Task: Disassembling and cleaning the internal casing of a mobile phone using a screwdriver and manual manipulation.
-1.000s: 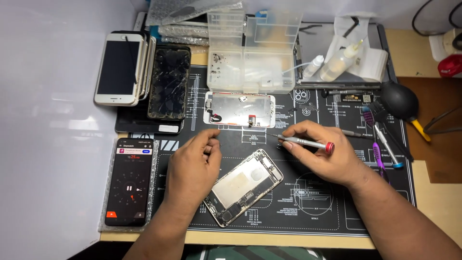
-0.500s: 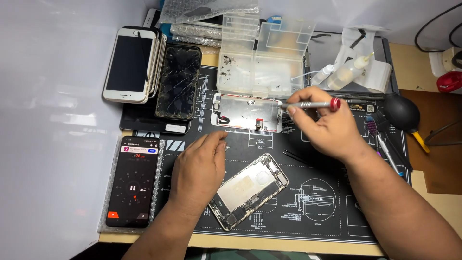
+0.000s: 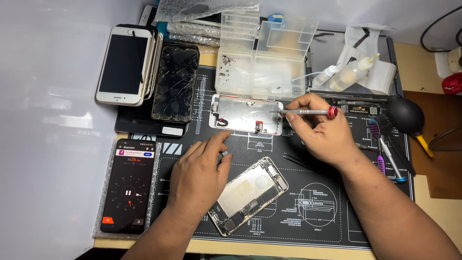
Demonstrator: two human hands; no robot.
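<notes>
My right hand (image 3: 321,136) holds a silver screwdriver (image 3: 308,111) with a red cap, its tip over the right end of a detached screen assembly (image 3: 245,114) lying face down on the black work mat (image 3: 308,202). My left hand (image 3: 197,175) rests on the mat by the left edge of an opened phone body (image 3: 250,195) and pinches a small metal part (image 3: 224,153) between thumb and fingertips. The phone body lies tilted, its inner boards showing.
A clear compartment box (image 3: 262,62) with small screws stands behind the screen assembly. Stacked phones (image 3: 127,65) and a cracked one (image 3: 175,82) lie at the left. A phone with a timer (image 3: 129,185) sits front left. Tweezers (image 3: 296,161), drivers (image 3: 385,149), a blower (image 3: 406,115) and bottles (image 3: 353,72) are on the right.
My right hand has lifted the screwdriver from above the phone body up and back to the screen assembly. My left hand has stayed beside the phone body.
</notes>
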